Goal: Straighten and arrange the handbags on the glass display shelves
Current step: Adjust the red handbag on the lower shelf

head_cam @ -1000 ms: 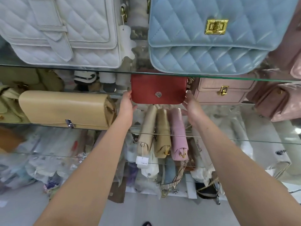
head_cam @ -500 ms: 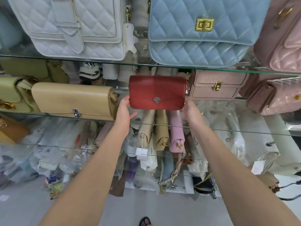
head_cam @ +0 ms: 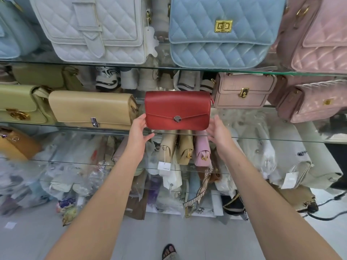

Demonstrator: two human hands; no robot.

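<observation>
A red flap handbag (head_cam: 177, 107) with a small silver clasp stands upright on the middle glass shelf (head_cam: 272, 138), between a long beige handbag (head_cam: 90, 107) and a small pink handbag (head_cam: 242, 91). My left hand (head_cam: 139, 132) grips its lower left corner, fingers on the side edge and thumb under the bottom. Just off the bag's right side, my right hand (head_cam: 218, 134) has its fingers spread and holds nothing.
On the top shelf stand a white quilted bag (head_cam: 90, 29), a blue quilted bag (head_cam: 221, 34) and a pink quilted bag (head_cam: 315, 34). A green bag (head_cam: 16, 104) sits far left. Small bags (head_cam: 185, 147) and plastic-wrapped stock fill the lower shelves.
The red handbag has come forward from under the top shelf to the front edge of the middle shelf. My right hand has come off its right side and opened.
</observation>
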